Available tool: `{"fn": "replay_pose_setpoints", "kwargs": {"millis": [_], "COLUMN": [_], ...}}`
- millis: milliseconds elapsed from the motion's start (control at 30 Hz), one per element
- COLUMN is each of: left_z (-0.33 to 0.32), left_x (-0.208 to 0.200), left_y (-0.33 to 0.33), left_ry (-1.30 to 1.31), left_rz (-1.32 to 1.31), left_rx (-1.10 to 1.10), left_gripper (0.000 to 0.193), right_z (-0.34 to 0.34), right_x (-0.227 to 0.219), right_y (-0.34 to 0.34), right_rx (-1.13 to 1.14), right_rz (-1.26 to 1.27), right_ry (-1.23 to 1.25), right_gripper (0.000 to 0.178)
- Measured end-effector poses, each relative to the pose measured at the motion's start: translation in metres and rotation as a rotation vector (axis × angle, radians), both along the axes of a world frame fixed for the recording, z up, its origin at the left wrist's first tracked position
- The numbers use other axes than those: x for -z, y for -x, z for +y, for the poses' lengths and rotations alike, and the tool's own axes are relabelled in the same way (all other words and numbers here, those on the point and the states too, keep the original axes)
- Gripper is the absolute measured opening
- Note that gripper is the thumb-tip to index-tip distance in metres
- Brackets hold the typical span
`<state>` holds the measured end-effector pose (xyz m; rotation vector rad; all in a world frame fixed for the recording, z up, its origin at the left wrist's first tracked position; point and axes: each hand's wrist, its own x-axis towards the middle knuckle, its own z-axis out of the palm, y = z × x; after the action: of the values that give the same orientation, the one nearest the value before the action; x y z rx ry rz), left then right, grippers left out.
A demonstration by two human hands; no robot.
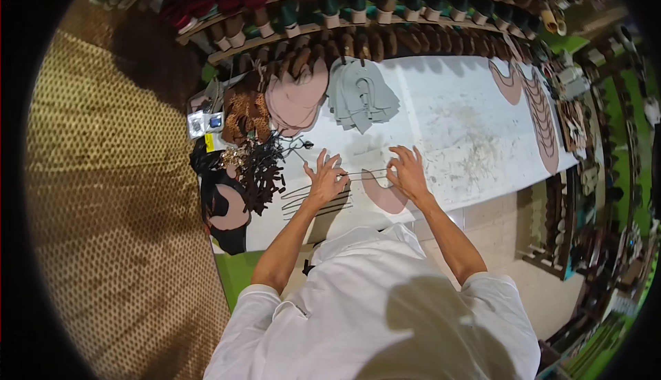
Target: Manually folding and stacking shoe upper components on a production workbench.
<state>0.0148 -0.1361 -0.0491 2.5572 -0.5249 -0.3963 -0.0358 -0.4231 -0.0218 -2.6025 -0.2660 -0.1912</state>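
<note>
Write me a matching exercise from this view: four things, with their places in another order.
1. Thin dark strip
2. Grey pieces
3. Loose dark strips
4. Overlapping pink pieces

A. Along the table's right end
B. Pinched between left hand and right hand
C. Lying near the left hand
D. Piled at the table's far side

Pairs: 1-B; 2-D; 3-C; 4-A

The left forearm [286, 243] slants up and inward from the lower left, the right forearm [451, 239] up and inward from the lower right; both are bare, and both elbows point outward; the left hand [328, 181] and right hand [409, 177] are apart, nearly level with each other, backs upward; on each, thumb and forefinger come together in a pinch, facing the other hand, while the remaining fingers fan out, loosely bent.
</note>
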Motion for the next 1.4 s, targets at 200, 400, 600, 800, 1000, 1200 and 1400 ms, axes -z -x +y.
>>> {"fn": "replay_pose_setpoints", "kwargs": {"millis": [200,400,600,800,1000,1200,1400], "left_z": [-0.018,-0.039,-0.041,-0.025,-0.021,-0.03,-0.029], "left_x": [-0.003,0.008,0.004,0.003,0.008,0.001,0.0], "left_y": [0.005,0.02,0.025,0.026,0.028,0.03,0.025], "left_ry": [0.01,0.043,-0.007,-0.077,-0.109,-0.071,-0.13], "left_rz": [-0.014,-0.084,-0.135,-0.156,-0.188,-0.169,-0.122], "left_rx": [0.207,0.281,0.293,0.222,0.225,0.202,0.212], "left_gripper": [0.015,0.011,0.013,0.04,0.051,0.051,0.054], "right_z": [-0.042,-0.07,-0.083,-0.069,-0.004,0.054,0.051], "right_x": [-0.001,0.012,0.024,0.013,0.018,0.024,0.037], "right_y": [0.074,0.121,0.139,0.132,0.087,0.063,0.057], "right_rx": [0.245,0.384,0.456,0.679,0.141,-0.018,-0.1], "right_rz": [0.04,0.09,0.11,0.083,-0.037,0.032,0.042], "right_ry": [0.018,0.036,0.059,0.151,-0.088,-0.013,0.028], "right_gripper": [0.008,0.007,0.008,0.013,0.018,0.018,0.013]}}
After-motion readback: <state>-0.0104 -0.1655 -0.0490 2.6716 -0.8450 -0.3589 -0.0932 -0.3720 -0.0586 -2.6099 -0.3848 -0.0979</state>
